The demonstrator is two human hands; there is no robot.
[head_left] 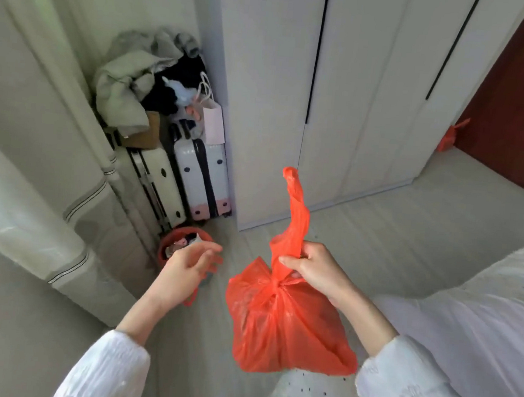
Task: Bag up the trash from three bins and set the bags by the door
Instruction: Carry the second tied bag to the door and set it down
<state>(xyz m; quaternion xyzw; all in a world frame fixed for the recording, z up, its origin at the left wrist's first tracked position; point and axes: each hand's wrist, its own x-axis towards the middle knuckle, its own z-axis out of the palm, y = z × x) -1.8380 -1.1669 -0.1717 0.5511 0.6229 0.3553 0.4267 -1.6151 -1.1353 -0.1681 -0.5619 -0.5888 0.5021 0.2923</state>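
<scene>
- Right hand (313, 272) is closed around the twisted neck of an orange-red trash bag (285, 320), just above its knot; fingers wrap the plastic, thumb pressed against it.
- Bag hangs full and bulging directly below that hand, clear of the floor; its lower corner lies against the right forearm's white sleeve (403, 378).
- One loose handle strip (296, 210) of the bag stands up above the right hand, tip curled over.
- Left hand (189, 266) is apart from the bag, to the left of the right hand at about the same height; palm turned inward, fingers spread and relaxed. Whether it touches the plastic behind it cannot be told.
- Beyond and partly hidden by the left hand: a small round bin (175, 238) lined with the same orange-red plastic, contents showing at the rim; a loop of the liner hangs down below the wrist.
- Further beyond the left hand: two pale suitcases (193, 176) standing upright, clothes (127, 91) heaped on top, white gift bag (213, 124) beside them.
- Beyond the right hand: white wardrobe (344, 79) with dark handle slots.
- Far right of the right hand: dark red door (522, 110), with another orange-red bag (449, 137) on the floor at its base.
- Near right of the right hand: bed covering (482, 312), pale.
</scene>
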